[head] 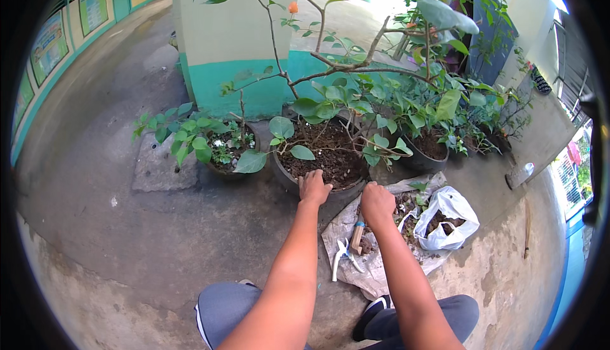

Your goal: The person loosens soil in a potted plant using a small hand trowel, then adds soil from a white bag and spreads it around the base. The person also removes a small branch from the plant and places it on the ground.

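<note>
My left hand (314,189) reaches over the near rim of a round dark plant pot (287,182), its fingertips at the brown soil (329,159) and its thumb apart. Just right of that rim is my right hand (378,203), its fingers curled; whatever they may hold is hidden. A woody plant with bare branches (352,68) and broad green leaves rises around this pot. Below my right hand, a tool with a wooden handle (357,240) and blue band lies on a spread pale sack (376,278). Pruning shears (339,257) with pale handles lie beside it.
On the sack's right side sits a white plastic bag (450,221) containing soil. A smaller potted plant (228,159) stands left, near a concrete slab (162,164); more potted plants (429,150) stand right. Behind rises a cream-and-green pillar (233,83). A stick (527,228) lies far right.
</note>
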Tool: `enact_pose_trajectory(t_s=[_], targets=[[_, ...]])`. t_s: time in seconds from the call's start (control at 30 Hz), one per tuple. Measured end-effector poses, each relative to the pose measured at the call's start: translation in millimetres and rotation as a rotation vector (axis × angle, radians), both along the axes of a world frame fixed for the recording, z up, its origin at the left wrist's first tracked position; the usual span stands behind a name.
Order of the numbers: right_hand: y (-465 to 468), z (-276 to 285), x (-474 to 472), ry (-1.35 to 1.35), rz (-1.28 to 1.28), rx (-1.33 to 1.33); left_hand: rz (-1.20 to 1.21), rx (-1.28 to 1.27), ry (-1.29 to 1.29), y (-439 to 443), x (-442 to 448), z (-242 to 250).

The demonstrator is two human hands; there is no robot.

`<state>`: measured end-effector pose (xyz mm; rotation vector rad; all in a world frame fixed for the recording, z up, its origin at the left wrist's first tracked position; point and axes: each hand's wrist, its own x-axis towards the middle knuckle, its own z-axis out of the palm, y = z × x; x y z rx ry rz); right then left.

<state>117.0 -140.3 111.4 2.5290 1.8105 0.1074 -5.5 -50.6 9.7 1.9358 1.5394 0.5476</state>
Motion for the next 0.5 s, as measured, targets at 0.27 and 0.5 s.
enact_pose_trajectory(t_s=[0.27, 0.5], targets=[[50.1, -5.3, -34.1, 0.109, -0.256, -0.176, -0.087, -0.043, 0.11, -8.3, -4.9, -13.0], [49.4, -41.7, 2.3, 0.218, -0.236, -0.038, -0.075, 0.024, 0.093, -4.6, -2.5, -10.6]])
